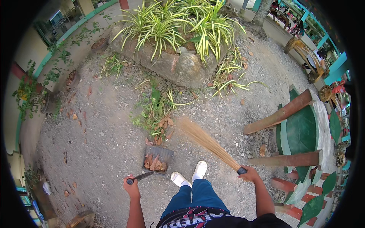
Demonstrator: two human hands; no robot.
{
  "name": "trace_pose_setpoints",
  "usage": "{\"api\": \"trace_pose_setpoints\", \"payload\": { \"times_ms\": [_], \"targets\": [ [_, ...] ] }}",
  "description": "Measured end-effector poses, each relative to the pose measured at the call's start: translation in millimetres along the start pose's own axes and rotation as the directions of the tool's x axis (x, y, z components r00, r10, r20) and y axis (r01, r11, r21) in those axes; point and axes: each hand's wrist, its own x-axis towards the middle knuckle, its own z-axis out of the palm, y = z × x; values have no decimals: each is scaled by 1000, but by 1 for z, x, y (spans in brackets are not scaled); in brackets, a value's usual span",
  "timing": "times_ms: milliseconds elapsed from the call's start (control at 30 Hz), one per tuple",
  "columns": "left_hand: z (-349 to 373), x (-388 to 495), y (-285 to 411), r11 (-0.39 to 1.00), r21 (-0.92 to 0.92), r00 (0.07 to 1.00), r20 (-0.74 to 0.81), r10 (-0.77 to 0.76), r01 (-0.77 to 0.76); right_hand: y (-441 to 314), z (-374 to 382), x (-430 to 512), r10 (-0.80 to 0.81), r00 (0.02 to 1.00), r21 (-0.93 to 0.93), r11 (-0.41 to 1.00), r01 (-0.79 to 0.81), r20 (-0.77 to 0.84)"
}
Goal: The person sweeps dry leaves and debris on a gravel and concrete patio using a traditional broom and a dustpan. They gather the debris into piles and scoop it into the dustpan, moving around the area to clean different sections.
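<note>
My left hand (131, 186) grips the black handle of a dark dustpan (157, 150), which rests on the gravel with dry brown leaves (155, 163) in its pan. In my right hand (251, 174) is the black-bound end of a stick broom (212, 145); its thin bristles point up and left, and their tips look blurred. Left of those tips lies a pile of pulled green weeds (154, 111) with brown leaves (164, 124), just beyond the dustpan's far edge. Both of my feet, in white slides (200, 170), stand between the dustpan and the broom.
A stone-edged planter (191, 69) with striped spider plants (159, 31) stands ahead. Wooden posts (281, 114) and a green-painted structure (302, 128) are at the right. Potted plants (72, 78) line the left wall. Leaf litter (75, 116) dots the gravel. People sit far off, upper right.
</note>
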Motion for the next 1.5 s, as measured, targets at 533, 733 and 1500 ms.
{"api": "trace_pose_setpoints", "payload": {
  "times_ms": [533, 733, 1500],
  "targets": [
    [20, -8, 27, 1000, -24, 998, 61, 14, -12, -72, 93, 3, -115, 973, -242, 956, 163, 198],
    [52, -17, 44, 995, -99, 987, 163, 11, 6, -17, -15, -13, -93, 995, -70, 993, 96, 38],
    [364, -47, 170, 982, -177, 956, 295, -8, 62, 81, -135, 94, 130, 990, 414, 905, -100, -45]
  ]
}}
